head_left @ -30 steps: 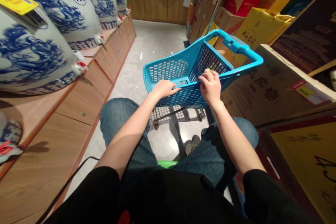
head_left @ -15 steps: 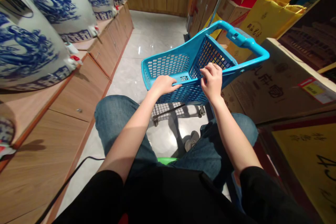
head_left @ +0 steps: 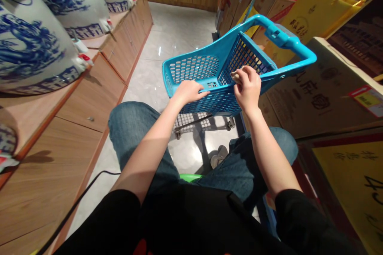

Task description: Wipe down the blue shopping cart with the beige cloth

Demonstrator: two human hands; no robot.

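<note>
A blue plastic shopping cart (head_left: 191, 60) stands sideways before my knees, its handle to the upper right. My left hand (head_left: 190, 92) is closed over the near rim of its basket. Just above that rim, by the slatted end panel (head_left: 249, 57), is my right hand (head_left: 248, 87). Its fingers pinch a small beige, crumpled thing (head_left: 236, 75) that looks like a bit of cloth; most of it is hidden by the fingers. The part of the basket floor that shows is bare.
Large blue-and-white jars (head_left: 60, 4) with red taps line a wooden cabinet (head_left: 86, 119) on the left. Cardboard boxes (head_left: 317, 91) and a yellow bag (head_left: 311, 20) crowd the right side. A dark cable (head_left: 83, 195) runs at lower left. Grey floor tiles (head_left: 167, 28) stretch ahead.
My right hand has risen slightly and moved right, and the beige thing in its fingers now shows. The left hand stays on the rim. The view has shifted a little.
</note>
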